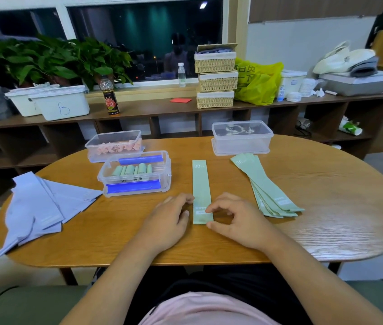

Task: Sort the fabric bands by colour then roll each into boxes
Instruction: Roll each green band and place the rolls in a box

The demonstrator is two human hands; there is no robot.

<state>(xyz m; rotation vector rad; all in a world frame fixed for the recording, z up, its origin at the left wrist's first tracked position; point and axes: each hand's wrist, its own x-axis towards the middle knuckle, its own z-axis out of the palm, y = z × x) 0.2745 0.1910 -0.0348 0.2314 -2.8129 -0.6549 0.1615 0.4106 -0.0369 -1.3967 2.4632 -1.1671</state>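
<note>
single green band (pixel 201 191) lies flat just right of the green-roll box (pixel 167 177), left hand (pixel 170 219) loose-fingered at its edge, right hand (pixel 235 216) curled at its near end, pinch unconfirmed; risk: an uneven start would roll it skewed.

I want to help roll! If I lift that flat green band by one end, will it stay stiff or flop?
Probably flop: the green band lies thin and flat, and green rolls sit curled tight in the box. Likely light too.
</note>
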